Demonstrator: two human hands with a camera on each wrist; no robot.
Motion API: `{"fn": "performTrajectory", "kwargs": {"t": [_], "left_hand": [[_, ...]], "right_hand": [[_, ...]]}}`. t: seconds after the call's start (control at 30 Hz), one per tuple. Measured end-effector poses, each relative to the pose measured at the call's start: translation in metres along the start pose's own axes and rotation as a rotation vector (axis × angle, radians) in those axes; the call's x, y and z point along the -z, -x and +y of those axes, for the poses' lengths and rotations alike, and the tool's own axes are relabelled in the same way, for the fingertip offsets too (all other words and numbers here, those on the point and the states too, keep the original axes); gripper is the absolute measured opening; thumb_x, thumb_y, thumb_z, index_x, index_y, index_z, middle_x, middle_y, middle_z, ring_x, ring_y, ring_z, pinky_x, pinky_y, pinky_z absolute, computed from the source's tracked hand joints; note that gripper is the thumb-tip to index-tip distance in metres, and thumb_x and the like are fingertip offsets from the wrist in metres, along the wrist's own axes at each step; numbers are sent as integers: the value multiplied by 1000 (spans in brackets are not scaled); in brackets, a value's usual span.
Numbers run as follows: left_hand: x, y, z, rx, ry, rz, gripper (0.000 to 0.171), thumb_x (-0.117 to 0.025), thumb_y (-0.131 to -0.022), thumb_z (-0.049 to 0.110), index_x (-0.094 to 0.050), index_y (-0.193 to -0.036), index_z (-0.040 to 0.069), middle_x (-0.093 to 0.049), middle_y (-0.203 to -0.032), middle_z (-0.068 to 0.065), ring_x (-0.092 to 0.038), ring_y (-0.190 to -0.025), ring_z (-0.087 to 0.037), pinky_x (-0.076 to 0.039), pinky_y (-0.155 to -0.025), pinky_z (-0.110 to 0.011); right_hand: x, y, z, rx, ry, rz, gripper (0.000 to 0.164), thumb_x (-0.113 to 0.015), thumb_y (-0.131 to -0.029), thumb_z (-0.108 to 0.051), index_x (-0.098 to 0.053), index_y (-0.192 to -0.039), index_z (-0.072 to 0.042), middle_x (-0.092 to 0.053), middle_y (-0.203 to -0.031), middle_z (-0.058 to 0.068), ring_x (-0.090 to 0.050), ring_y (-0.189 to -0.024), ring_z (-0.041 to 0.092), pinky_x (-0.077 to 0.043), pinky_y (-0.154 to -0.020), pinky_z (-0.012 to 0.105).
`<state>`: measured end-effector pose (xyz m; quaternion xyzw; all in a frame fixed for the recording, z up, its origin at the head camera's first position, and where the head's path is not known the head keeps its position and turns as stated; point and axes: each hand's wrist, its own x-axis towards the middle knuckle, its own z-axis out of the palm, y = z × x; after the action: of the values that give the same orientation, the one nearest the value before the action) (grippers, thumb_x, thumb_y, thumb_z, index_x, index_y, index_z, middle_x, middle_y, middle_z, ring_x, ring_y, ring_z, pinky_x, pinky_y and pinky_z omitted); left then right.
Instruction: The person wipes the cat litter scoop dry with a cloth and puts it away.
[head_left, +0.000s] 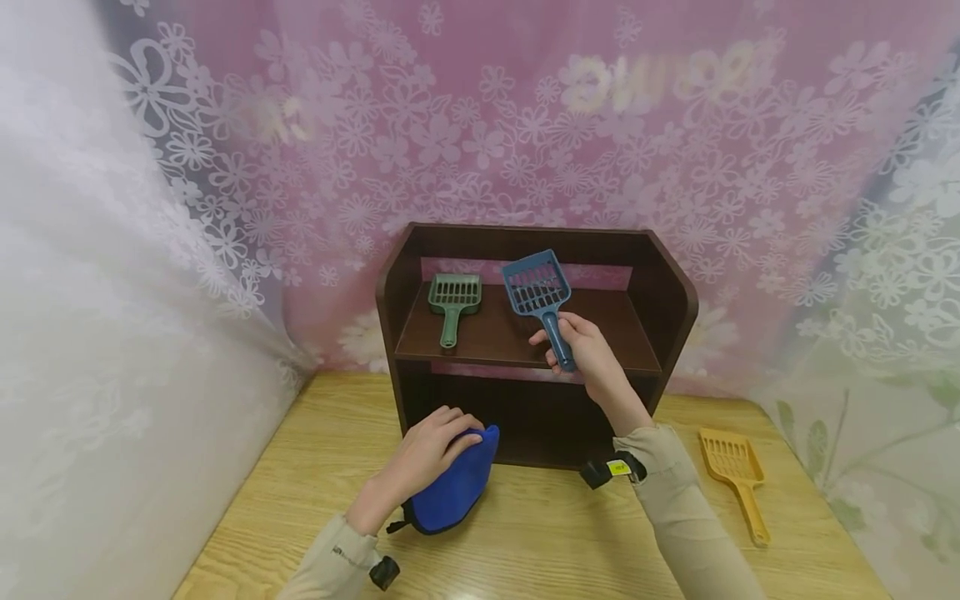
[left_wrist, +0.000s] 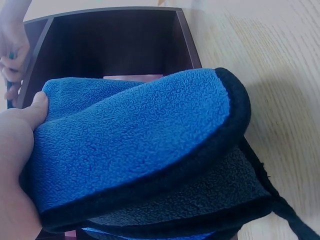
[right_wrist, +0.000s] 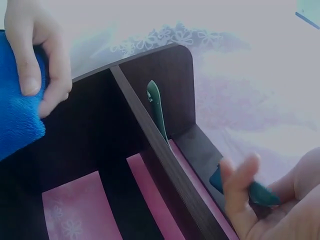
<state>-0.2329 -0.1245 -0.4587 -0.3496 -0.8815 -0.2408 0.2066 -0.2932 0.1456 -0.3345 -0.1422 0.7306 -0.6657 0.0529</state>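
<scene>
My right hand (head_left: 588, 350) holds a blue slotted litter scoop (head_left: 538, 287) by its handle, with the scoop end tilted up in front of the upper shelf. Below and to the left, my left hand (head_left: 435, 446) grips a folded blue cloth (head_left: 457, 487) with black edging and a dark strap. In the left wrist view the cloth (left_wrist: 135, 140) shows a fuzzy face and a grey layer beneath it. A green litter scoop (head_left: 453, 300) lies on the left part of the upper shelf, its handle toward me.
A dark brown two-tier shelf (head_left: 517, 360) stands on the wooden table (head_left: 337, 433) against a pink flowered curtain (head_left: 465, 125). To the right of it, a yellow litter scoop (head_left: 737, 467) lies on the table. A white curtain (head_left: 135, 375) hangs at the left.
</scene>
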Motion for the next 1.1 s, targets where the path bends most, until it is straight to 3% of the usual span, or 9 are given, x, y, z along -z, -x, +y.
{"fn": "performTrajectory", "kwargs": {"t": [0.27, 0.47, 0.73, 0.83, 0.97, 1.1], "left_hand": [[0, 2, 1, 6, -10, -26, 16, -57, -105, 30, -70, -114, 26, -65, -101, 12, -54, -88, -4, -50, -75, -23], [0, 4, 0, -6, -15, -28, 16, -58, -104, 30, -70, -114, 26, -65, -101, 12, -54, -87, -4, -50, -74, -23], [0, 3, 2, -6, -17, -50, 17, -58, -104, 30, -70, -115, 24, -65, -101, 11, -54, -87, -5, -50, -74, -23], [1, 2, 4, -6, -10, -52, 18, -59, -104, 30, -70, -116, 23, -65, -101, 10, -53, -87, -6, -50, -73, -23], [1, 1, 7, -10, -8, -48, 17, -59, -104, 30, -70, -115, 24, -65, -101, 10, -53, -86, -5, -50, -73, -23], [0, 1, 8, -15, -4, -45, 17, -59, -104, 30, -70, -115, 24, -65, -101, 11, -53, -86, -5, -50, -73, -22]], "right_hand": [[2, -23, 0, -100, -109, -138, 47, -23, -113, -18, -28, -150, 10, -66, -99, 1, -57, -65, 11, -50, -63, 22], [4, -32, -2, -175, -125, -128, 48, -26, -113, -19, -27, -152, 10, -65, -99, 4, -61, -67, 11, -54, -68, 22], [0, -37, -5, -188, -74, -127, 47, -29, -113, -19, -33, -149, 11, -65, -103, 6, -64, -69, 13, -57, -67, 23], [-2, -38, -5, -202, -59, -135, 48, -31, -113, -20, -31, -151, 10, -66, -114, 17, -66, -70, 14, -58, -69, 25], [-2, -38, -6, -221, -30, -152, 56, -35, -113, -21, -18, -156, 10, -44, -147, 31, -67, -69, 14, -59, -71, 27], [-2, -37, -7, -242, -8, -154, 64, -39, -111, -18, -4, -158, 9, -21, -161, 30, -66, -66, 11, -59, -69, 25]]}}
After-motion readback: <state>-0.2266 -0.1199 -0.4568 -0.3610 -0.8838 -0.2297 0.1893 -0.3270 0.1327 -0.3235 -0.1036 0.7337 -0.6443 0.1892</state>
